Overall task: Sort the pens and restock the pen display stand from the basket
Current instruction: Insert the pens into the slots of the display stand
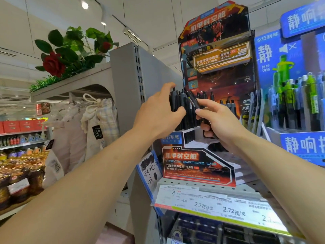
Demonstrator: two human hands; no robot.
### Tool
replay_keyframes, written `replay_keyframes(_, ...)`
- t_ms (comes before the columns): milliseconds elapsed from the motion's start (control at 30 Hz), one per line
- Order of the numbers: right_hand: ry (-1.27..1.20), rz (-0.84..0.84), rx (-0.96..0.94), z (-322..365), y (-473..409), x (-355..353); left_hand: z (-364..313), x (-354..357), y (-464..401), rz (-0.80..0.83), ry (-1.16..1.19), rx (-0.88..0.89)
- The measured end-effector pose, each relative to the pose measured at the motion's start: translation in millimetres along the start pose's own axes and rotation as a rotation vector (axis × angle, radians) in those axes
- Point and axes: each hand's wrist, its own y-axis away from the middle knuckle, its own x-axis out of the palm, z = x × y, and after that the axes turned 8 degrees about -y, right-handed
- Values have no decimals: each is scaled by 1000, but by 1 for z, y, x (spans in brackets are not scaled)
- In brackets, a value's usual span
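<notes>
A blue pen display [297, 81] full of green and grey pens is standing just to the right of the red-and-black pen display stand [198, 166], both sitting on a perforated metal shelf [253, 188] with price labels [219, 206] reading 2.72 along its front edge. To the left a grey shelf upright [128, 76] is rising, with cloth drawstring bags [98, 117] hanging beyond it and an artificial rose [53, 65] lying on top of the next unit.

The left hand [158, 113] is gripping a bundle of black pens [177, 106] at the stand's left rear, thumb and fingers curled round them; they are standing upright, clicker ends up, and partly blocking the view of the rows behind. The right hand [221, 124] is pinching a single black pen [195, 104], tilting with its upper end leaning up-left toward the bundle and its lower end hidden in the palm. The pens are looking matte black and slim, with a pale label on the single one.
</notes>
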Motion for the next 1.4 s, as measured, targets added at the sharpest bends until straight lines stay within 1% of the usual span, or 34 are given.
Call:
replay_keyframes(167, -4, -4, -7, -1, 1, -3, -4, -5, -2, 86, 24, -25)
replay_keyframes(333, 56, -13, -38, -2, 1, -6, -3, -7, -3, 154, 19, -28)
replay_keyframes(433, -1, -35, -3, 0, 0, -4, -1, -14, -4, 211, 30, -27)
replay_keyframes(533, -121, -43, 23, 5, -1, -1, -1, -14, 8, 139, 100, -69)
replay_keyframes(633, -170, -71, 2, 12, 1, 1, -9, -1, 41, 58, 285, -147)
replay_keyframes(767, -24, -171, -111, 15, 4, 6, -20, 24, 82, 31, 453, -253)
replay_keyframes(833, -13, -209, -172, 19, 5, 9, -27, 35, 92, 1, 536, -329)
replay_keyframes(900, -55, -192, -198, 22, 6, 9, -32, 43, 100, -14, 625, -434)
replay_keyframes(1000, -6, -190, -273, 27, 7, 13, -29, 49, 105, -60, 716, -549)
replay_keyframes(1100, 33, -217, -290, 23, 7, 17, -22, 50, 104, -49, 788, -583)
replay_keyframes(1200, 124, -248, -278, 19, 5, 23, -22, 52, 104, -20, 805, -588)
replay_keyframes(1300, 311, -249, -320, 21, -2, 22, -23, 52, 104, -12, 768, -594)
replay_keyframes(1400, 465, -213, -277, 28, -7, 21, -25, 53, 102, 12, 717, -581)
